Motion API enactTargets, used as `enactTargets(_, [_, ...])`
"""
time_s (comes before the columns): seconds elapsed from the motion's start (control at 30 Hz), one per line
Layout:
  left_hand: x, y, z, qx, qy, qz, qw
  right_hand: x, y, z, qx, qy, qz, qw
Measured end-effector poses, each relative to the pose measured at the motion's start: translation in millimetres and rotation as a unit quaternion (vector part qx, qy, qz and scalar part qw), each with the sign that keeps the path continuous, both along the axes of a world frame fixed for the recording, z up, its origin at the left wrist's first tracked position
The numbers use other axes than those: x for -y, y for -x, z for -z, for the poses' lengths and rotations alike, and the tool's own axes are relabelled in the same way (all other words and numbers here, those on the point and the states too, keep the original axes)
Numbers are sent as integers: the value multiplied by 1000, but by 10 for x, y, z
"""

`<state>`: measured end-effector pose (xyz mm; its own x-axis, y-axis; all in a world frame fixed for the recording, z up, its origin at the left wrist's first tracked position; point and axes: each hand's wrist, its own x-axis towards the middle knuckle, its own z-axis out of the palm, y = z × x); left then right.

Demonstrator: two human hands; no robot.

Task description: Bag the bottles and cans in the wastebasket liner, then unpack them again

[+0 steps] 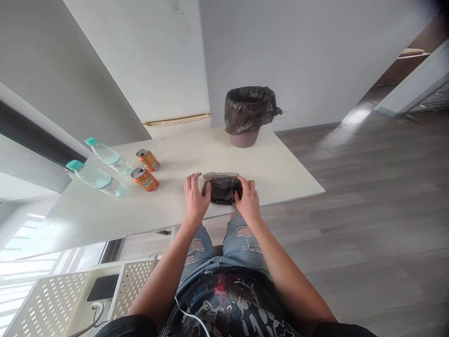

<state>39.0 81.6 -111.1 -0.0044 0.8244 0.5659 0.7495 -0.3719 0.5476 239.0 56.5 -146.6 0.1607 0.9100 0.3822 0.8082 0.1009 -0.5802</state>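
two bottles (98,180) and two cans (146,179) stand toward the table (189,150)'s left end; a dark liner (240,114) hides most of the bin (244,139) near its far right corner. by the near edge, left hand (197,199) and right hand (248,201) grip a folded black bag (221,191), some fingertips hidden.

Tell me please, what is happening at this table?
The person's left hand and right hand touch opposite sides of some folded black plastic near the close edge of the table. Behind it stands a bin lined with a black bag. Two cans and two bottles stand to the left.
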Motion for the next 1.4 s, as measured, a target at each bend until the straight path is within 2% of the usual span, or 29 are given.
enactTargets(0.07, [150,-42,-44,-63,-24,81,994,-4,2,19,6,-3,-4,1000])
enactTargets(0.17, [248,-66,-18,-153,15,189,970,-13,-3,36,5,1,-3,1000])
enactTargets(0.23, [221,-42,27,-164,36,204,964,-16,-4,38,2,2,-3,1000])
enactTargets(0.3, [158,6,45,-125,53,206,969,-17,-4,39,0,3,-5,1000])
enactTargets(0.37, [91,58,20,-48,86,188,977,-18,-4,43,-4,8,-4,1000])
enactTargets(0.47, [-8,114,-50,46,155,123,979,-21,-10,47,-6,11,1,1000])
enactTargets(0.67, [-287,144,-31,45,276,-39,959,-22,-13,31,-24,15,6,1000])
enactTargets(0.73, [-310,131,-36,54,275,-60,958,-20,-11,32,-23,17,9,1000])
enactTargets(0.77, [-287,119,-54,63,249,-57,965,-19,-10,34,-23,20,11,999])
enactTargets(0.83, [-180,79,-106,71,148,-22,986,-16,-13,37,-24,29,11,999])
enactTargets(0.87, [-111,50,-132,54,91,20,994,-17,-17,37,-25,33,9,999])
enactTargets(0.9, [-48,14,-148,20,42,77,996,-20,-23,36,-27,36,8,999])
enactTargets(0.97, [22,-72,-133,-85,2,202,976,-33,-39,34,-33,36,4,999])
enactTargets(1.03, [-24,-159,-49,-189,30,266,945,-52,-52,38,-44,32,-1,999])
enactTargets(1.1, [-166,-222,77,-250,80,256,930,-62,-53,51,-55,31,0,998])
enactTargets(1.17, [-332,-248,198,-274,121,239,924,-51,-40,61,-61,28,11,998])
enactTargets(1.27, [-490,-231,304,-291,144,257,910,6,-39,34,-44,-13,35,998])
enactTargets(1.33, [-531,-194,319,-303,145,282,899,42,-93,-18,3,-55,-6,998])
enactTargets(1.4, [-565,-146,298,-316,144,310,885,55,-198,-75,77,-66,-110,989])
